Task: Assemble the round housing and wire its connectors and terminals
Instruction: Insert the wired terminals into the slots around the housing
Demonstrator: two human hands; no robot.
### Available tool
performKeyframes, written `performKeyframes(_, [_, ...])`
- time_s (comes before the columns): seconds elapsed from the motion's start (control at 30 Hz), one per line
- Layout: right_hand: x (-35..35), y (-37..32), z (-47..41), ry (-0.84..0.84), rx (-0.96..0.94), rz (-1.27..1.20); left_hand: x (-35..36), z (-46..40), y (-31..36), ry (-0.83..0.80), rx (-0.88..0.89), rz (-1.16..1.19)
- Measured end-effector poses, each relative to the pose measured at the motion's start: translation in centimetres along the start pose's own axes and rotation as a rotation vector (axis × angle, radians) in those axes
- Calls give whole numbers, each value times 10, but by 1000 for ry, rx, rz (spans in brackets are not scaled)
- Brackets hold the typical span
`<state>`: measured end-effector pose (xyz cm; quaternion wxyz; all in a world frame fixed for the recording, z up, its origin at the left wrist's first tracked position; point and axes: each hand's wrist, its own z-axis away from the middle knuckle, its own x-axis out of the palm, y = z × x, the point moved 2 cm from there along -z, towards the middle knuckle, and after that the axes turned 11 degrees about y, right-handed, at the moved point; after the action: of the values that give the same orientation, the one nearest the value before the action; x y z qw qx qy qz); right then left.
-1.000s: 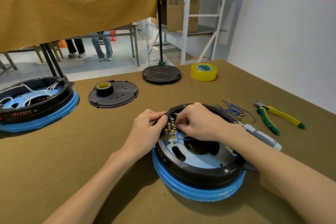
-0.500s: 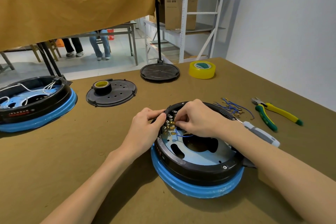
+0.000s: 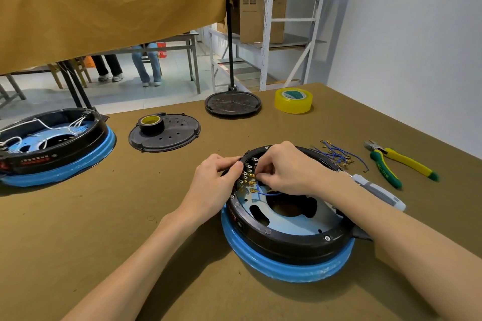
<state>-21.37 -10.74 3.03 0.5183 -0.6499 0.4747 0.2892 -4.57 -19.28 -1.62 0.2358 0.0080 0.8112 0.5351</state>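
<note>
Right-hand fingertips (image 3: 262,177) pinch a blue wire (image 3: 268,192) at the brass terminals (image 3: 246,177) inside the round housing (image 3: 284,216), whose far-left rim the left hand (image 3: 216,180) grips, with loose blue wires (image 3: 333,155), a screwdriver (image 3: 378,193) and pliers (image 3: 399,164) just right of the housing.

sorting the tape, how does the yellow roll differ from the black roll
The yellow roll is wider, glossy and sits on the bare table. The black roll is smaller, dark outside with a yellow core, and sits on a black round cover. Both lie flat.
</note>
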Motion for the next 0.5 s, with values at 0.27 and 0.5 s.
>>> performKeyframes(0.27, [4, -5, 0, 14, 10, 12, 1, 0, 0, 14, 0, -6])
performKeyframes(0.5, [8, -7, 2, 35, 56, -8, 1, 3, 1, 136, 39, -31])
